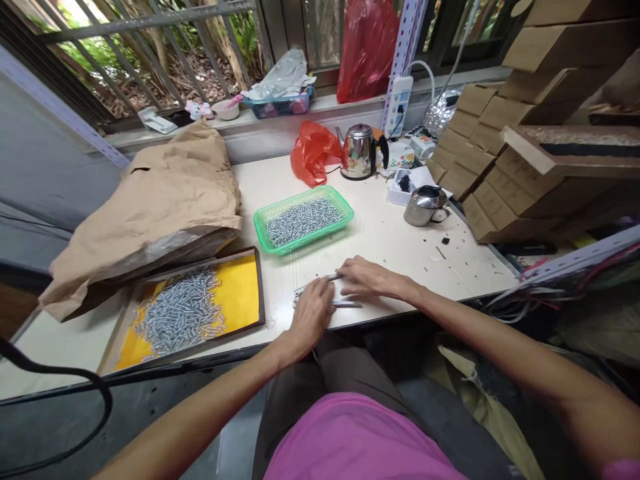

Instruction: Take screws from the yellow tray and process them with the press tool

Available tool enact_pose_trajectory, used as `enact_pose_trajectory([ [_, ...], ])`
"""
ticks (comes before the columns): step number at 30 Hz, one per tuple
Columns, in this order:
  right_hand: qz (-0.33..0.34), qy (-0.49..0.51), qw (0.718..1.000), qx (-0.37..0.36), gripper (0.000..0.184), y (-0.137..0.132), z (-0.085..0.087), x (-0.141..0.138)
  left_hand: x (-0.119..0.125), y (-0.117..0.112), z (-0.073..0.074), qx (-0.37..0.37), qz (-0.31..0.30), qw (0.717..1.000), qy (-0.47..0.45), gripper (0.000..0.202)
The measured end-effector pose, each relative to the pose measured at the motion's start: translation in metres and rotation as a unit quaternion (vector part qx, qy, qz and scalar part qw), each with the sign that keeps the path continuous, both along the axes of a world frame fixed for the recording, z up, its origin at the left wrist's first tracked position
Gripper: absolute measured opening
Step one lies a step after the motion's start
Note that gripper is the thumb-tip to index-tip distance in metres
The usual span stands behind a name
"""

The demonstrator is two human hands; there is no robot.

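My left hand rests palm down near the table's front edge, its fingers together over a few thin metal rods lying on the white tabletop. Beside it my right hand lies with fingers curled down on the same small group of rods, one rod end showing at its fingertips. What each hand grips is hidden under the fingers. A green basket full of small metal pieces stands just behind the hands. To the left a yellow-lined tray holds a heap of similar metal pieces.
A large brown paper sack lies at the left. Behind stand a steel kettle, an orange bag and a small steel pot. Stacked cardboard boxes fill the right. Coloured wires hang at the right edge.
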State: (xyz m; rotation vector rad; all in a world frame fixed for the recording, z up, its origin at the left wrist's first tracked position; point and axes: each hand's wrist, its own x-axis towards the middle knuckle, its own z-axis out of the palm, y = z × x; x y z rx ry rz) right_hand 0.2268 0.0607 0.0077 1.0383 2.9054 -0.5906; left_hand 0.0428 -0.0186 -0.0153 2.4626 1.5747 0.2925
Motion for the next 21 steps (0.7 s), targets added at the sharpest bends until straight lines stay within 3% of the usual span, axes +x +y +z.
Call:
enact_pose_trajectory([
  [5,-0.077,-0.043,0.994,0.070,0.013,0.020,-0.012,-0.011,0.023,-0.040,-0.013,0.005,-0.061,0.995,-0.075,0.045],
  [10,-0.081,-0.063,0.987,0.121,0.013,0.025,-0.008,-0.032,0.028,-0.049,-0.012,-0.027,-0.049,0.992,-0.109,0.049],
  [12,-0.024,-0.041,0.991,0.126,0.014,0.013,-0.003,-0.045,0.026,-0.049,-0.013,-0.029,-0.056,0.991,-0.122,0.052],
  [14,0.082,-0.003,0.990,0.118,0.013,-0.004,0.000,-0.062,0.025,-0.050,-0.016,-0.039,-0.061,0.989,-0.132,0.054],
  [17,0.231,0.017,0.965,0.121,0.011,-0.026,-0.001,-0.086,0.024,-0.054,-0.025,-0.072,-0.045,0.987,-0.136,0.052],
  [21,0.297,0.006,0.941,0.162,0.014,-0.036,-0.010,-0.106,0.020,-0.059,-0.034,-0.081,-0.057,0.984,-0.151,0.056],
])
